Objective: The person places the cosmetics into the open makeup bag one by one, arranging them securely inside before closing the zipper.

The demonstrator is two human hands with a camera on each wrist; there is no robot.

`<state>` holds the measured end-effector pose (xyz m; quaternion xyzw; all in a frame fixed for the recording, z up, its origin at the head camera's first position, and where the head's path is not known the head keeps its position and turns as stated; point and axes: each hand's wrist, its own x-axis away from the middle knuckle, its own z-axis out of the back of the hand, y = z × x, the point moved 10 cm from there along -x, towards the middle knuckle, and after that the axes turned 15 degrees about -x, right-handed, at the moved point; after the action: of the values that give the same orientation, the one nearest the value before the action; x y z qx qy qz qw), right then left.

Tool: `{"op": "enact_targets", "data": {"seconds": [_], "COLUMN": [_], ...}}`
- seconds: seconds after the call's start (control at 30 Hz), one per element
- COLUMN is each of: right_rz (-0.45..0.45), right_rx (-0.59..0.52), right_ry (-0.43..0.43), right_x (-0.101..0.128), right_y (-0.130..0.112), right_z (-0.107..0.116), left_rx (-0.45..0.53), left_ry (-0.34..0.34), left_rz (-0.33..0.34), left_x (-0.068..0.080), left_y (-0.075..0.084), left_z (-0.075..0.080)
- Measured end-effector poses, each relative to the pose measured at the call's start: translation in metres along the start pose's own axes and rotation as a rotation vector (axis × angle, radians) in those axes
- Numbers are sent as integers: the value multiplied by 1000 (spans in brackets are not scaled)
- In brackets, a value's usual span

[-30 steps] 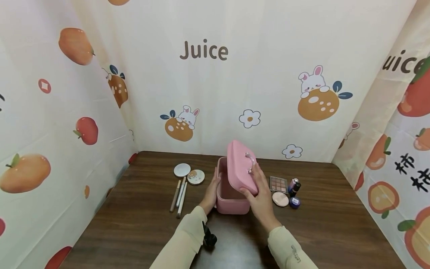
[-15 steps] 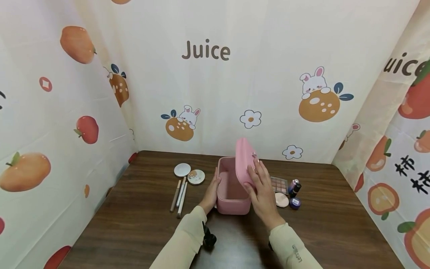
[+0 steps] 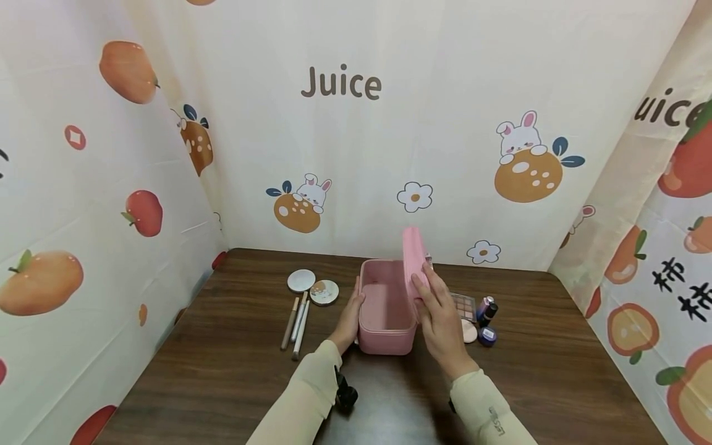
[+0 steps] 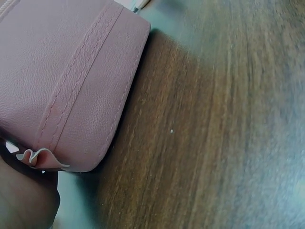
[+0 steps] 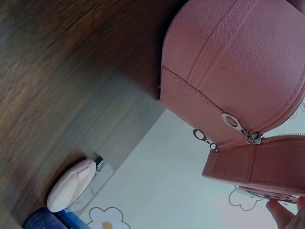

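The right hand's grip (image 3: pixel 440 321) holds the pink lid (image 3: pixel 413 250) by its edge, fingers spread over the rim and outer face; the thumb is hard to make out. A second ago the lid leaned across the mouth of the pink cosmetic case (image 3: pixel 386 343); now it has swung over and stands almost upright at the case's right side. The left hand's grip (image 3: pixel 347 316) has stayed flat along the left wall, seemingly steadying the case, which sits in the middle of the surface (image 3: pixel 233 377).

With the lid out of the way, the interior shows down to its floor, so the case seems open enough to be reached into, though the lid probably needs to go further before it rests by itself. In the right wrist view, two zip pulls (image 5: pixel 232 122) hang at the corner, with lid and body parted there.

The lid and right hand now stand nearer the eyeshadow palette (image 3: pixel 465 306) and cosmetic puff (image 3: pixel 470 332), partly hiding both; lowering the lid that way could knock them.
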<state>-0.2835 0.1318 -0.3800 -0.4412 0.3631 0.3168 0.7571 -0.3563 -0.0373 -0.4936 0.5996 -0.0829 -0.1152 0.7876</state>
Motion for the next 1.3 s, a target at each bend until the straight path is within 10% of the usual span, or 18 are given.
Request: {"op": "enact_targets", "data": {"seconds": [0.33, 1.3], "right_rz": [-79, -153], "right_rx": [-5, -35], "right_ry": [63, 251], "right_x": [10, 38], "right_y": [9, 12], "right_z": [16, 71], "left_rx": [-8, -7], "left_ry": [69, 67], "left_rz": [18, 19], "left_x": [-19, -21], "left_y": [-35, -38], "left_z": [-6, -5]}}
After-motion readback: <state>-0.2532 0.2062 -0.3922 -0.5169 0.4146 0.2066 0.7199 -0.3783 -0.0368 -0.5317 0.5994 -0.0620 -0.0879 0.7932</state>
